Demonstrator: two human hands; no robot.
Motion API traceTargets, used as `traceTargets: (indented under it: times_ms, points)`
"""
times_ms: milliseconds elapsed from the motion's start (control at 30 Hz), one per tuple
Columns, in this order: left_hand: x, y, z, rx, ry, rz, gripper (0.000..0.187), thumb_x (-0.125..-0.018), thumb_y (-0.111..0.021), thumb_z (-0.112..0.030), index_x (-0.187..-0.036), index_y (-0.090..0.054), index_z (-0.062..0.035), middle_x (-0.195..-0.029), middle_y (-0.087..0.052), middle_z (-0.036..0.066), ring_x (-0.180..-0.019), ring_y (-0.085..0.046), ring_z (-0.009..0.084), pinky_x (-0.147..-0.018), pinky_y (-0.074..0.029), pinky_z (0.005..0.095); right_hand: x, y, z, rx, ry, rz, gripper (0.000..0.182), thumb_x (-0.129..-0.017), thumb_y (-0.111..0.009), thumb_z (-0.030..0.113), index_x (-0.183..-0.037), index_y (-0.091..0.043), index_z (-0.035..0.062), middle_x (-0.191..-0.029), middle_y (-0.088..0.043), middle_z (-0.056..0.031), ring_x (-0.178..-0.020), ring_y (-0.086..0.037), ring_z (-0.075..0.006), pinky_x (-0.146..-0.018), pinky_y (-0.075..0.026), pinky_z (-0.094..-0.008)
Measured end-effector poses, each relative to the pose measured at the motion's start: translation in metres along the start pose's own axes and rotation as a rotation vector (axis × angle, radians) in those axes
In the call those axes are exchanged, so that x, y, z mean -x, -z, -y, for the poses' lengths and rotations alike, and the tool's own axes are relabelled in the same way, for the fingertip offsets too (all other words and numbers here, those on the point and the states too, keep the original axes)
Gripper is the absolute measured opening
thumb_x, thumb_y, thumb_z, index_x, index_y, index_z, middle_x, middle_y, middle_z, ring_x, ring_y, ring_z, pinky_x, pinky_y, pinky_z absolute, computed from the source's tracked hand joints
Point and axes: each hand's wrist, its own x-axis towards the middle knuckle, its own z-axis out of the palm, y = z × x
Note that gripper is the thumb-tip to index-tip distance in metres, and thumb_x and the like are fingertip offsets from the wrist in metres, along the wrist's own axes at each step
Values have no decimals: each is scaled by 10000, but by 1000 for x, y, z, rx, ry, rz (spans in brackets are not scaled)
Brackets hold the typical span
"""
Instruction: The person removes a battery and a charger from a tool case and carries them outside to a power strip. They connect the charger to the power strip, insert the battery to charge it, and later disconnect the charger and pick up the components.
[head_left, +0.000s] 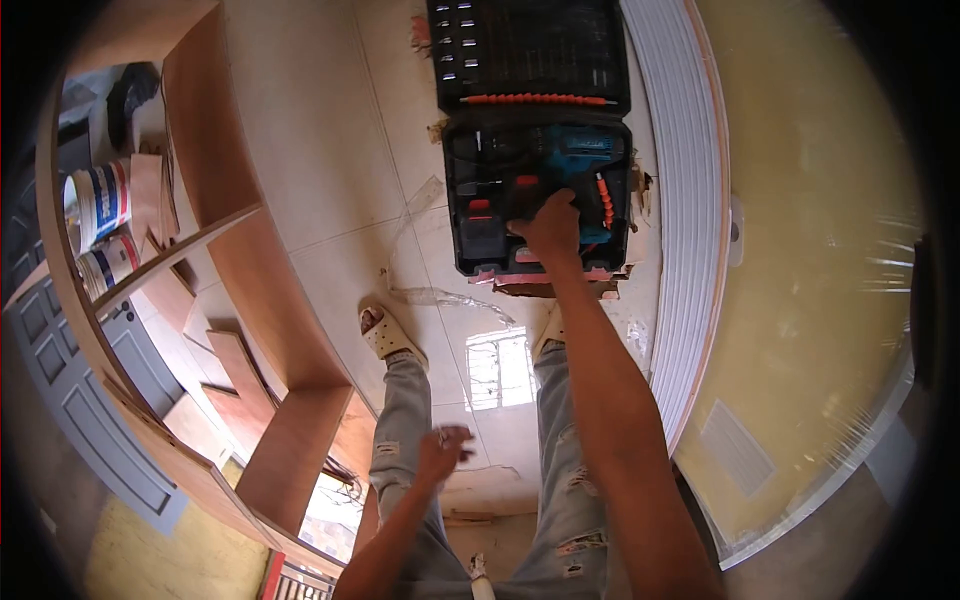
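Note:
An open black tool case [455, 180] lies on the tiled floor at the top centre. Its lid holds rows of small silver bits and a long orange flexible shaft [540, 99]. In the lower half are a teal drill [585, 145], a short orange flexible shaft [605, 200] and a black battery with a red patch [480, 228]. My right hand [550, 228] reaches into the case with bent fingers around a dark item, maybe a battery; its outline is unclear. My left hand [445, 452] hangs above my left knee, fingers loosely curled and apart, holding nothing.
A wooden shelf frame [235, 250] stands on the left, with paint buckets [100, 200] and a grey door [100, 420] beyond. White ribbed panels [690, 200] and a yellowish wrapped sheet [800, 250] lie at the right. Clear plastic tape [440, 297] lies near my feet.

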Motion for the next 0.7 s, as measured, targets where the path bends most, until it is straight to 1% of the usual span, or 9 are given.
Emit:
traceTargets:
  times_ms: [67,133,267,333,400,500,600,667,700]
  points:
    - [32,0,28,-9,29,0,257,-936,-628,-202,-1011,-622,43,-937,-689,139,-741,-691,197,-617,-568,296,1,12,7,-75,-12,68,834,-661,-870,201,-1198,-291,-63,-1180,-537,-343,-1088,-592,-459,-928,-514,-469]
    - [57,0,33,-160,-20,89,265,-946,-603,-195,-1047,-607,51,-918,-686,141,-740,-689,204,-643,-572,294,3,14,12,-58,-15,54,824,-662,-869,202,-1191,-298,-67,-1162,-550,-349,-1074,-600,-461,-916,-522,-468]
    - [55,13,50,-95,-116,118,256,-939,-618,-203,-1036,-612,33,-885,-685,125,-723,-679,183,-642,-565,289,9,14,9,-39,48,-1,783,-675,-861,215,-1163,-324,-78,-1143,-563,-356,-1065,-600,-476,-902,-529,-472]
    - [45,17,43,-101,-114,12,241,-931,-632,-200,-993,-633,33,-859,-687,108,-726,-679,160,-619,-563,280,15,19,12,-22,70,-10,759,-678,-859,219,-1151,-342,-74,-1153,-555,-363,-1071,-594,-481,-899,-529,-473]
    - [34,21,36,-99,-122,4,253,-937,-624,-213,-1008,-624,29,-878,-689,113,-729,-681,165,-623,-558,279,15,20,11,-2,87,-19,736,-681,-857,222,-1140,-360,-70,-1164,-547,-369,-1077,-588,-486,-896,-529,-474]
    - [28,15,23,-85,-148,-7,260,-940,-618,-222,-1015,-619,28,-875,-692,112,-728,-682,163,-621,-557,277,15,18,7,90,83,45,696,-684,-854,245,-1113,-398,-60,-1144,-556,-359,-1043,-600,-488,-889,-531,-471]
    - [30,9,18,-85,-167,-11,273,-939,-618,-228,-1016,-615,34,-854,-691,109,-724,-681,157,-625,-561,276,18,21,11,45,115,-24,648,-683,-848,259,-1077,-436,-49,-1117,-573,-336,-1034,-607,-476,-895,-528,-467]
    - [30,5,15,-48,-166,16,279,-938,-621,-228,-1022,-611,38,-847,-687,108,-729,-681,158,-631,-559,277,21,25,15,104,120,-45,609,-690,-837,254,-1072,-457,-28,-1039,-616,-267,-950,-638,-437,-837,-532,-436]
    - [29,4,14,-44,-169,21,279,-938,-621,-228,-1022,-611,38,-847,-687,108,-729,-681,158,-631,-559,277,22,30,16,109,122,-50,609,-690,-837,254,-1072,-457,-28,-1039,-616,-267,-950,-638,-437,-837,-532,-436]
